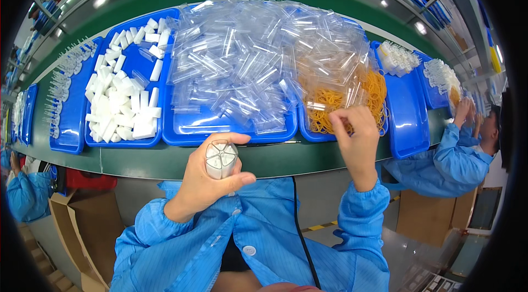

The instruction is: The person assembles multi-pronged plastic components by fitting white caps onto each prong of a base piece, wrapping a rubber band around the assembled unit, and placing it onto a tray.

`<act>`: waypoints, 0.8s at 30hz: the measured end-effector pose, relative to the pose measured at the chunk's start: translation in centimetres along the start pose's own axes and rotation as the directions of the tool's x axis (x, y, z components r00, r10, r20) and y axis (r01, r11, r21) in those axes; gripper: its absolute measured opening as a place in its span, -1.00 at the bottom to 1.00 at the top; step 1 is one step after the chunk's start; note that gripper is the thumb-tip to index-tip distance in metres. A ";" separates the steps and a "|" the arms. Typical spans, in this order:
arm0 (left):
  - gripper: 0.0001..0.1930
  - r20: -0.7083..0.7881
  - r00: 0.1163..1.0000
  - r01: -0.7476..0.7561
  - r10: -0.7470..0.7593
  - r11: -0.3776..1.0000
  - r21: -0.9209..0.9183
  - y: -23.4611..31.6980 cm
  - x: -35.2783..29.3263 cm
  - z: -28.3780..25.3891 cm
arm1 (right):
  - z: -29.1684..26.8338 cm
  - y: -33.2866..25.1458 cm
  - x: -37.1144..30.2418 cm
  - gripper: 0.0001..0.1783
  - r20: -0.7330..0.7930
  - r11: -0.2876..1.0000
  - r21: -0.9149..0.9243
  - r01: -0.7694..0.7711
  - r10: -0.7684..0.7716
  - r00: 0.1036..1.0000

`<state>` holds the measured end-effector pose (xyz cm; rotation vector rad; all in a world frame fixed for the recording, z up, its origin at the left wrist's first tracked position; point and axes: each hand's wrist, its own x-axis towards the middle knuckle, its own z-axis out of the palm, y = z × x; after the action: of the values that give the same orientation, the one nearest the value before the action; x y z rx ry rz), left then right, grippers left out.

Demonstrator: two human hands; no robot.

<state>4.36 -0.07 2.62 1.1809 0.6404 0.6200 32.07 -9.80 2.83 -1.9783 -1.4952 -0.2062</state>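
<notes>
My left hand point(206, 176) is wrapped round a bundle of white wedge-shaped pieces point(221, 159) in clear plastic sleeves, its segmented round end turned up. That bundle is just in front of the table's near edge. Over the tray of orange rubber bands point(324, 106), my right hand point(357, 135) has thumb and fingers pinched together at the near side of the pile. Anything between those fingertips is too small or hidden to make out. Loose clear plastic sleeves point(236, 61) heap up in the large blue tray point(231, 133) beyond my hands.
Left of the sleeves, a blue tray point(91, 139) holds loose white pieces point(118, 105). Farther left, clear stemmed parts point(63, 80) line another tray. At right, a blue tray point(408, 127) carries banded bundles point(397, 59). A co-worker point(456, 154) sits there. Cardboard boxes point(91, 226) stand below the table.
</notes>
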 end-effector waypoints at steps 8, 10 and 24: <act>-0.76 -0.036 0.993 0.116 -0.113 0.989 0.086 -0.6 0.2 -0.9 | -0.8 -0.6 1.6 -0.88 -0.092 0.987 0.147 -0.065 0.080 0.993; -0.79 -0.017 0.989 0.146 -0.145 0.988 0.050 -0.8 0.2 -1.0 | -0.6 -0.6 1.7 -0.80 -0.052 0.993 0.119 -0.026 0.032 0.998; -0.76 0.085 0.996 0.023 -0.033 0.992 0.124 -2.0 0.1 -1.6 | 0.6 -1.8 1.3 -0.70 0.075 0.997 -0.041 0.058 -0.055 0.996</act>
<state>3.46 0.50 0.26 1.3042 0.6271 0.5081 30.75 -8.13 3.70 -1.9988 -1.6069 -0.1932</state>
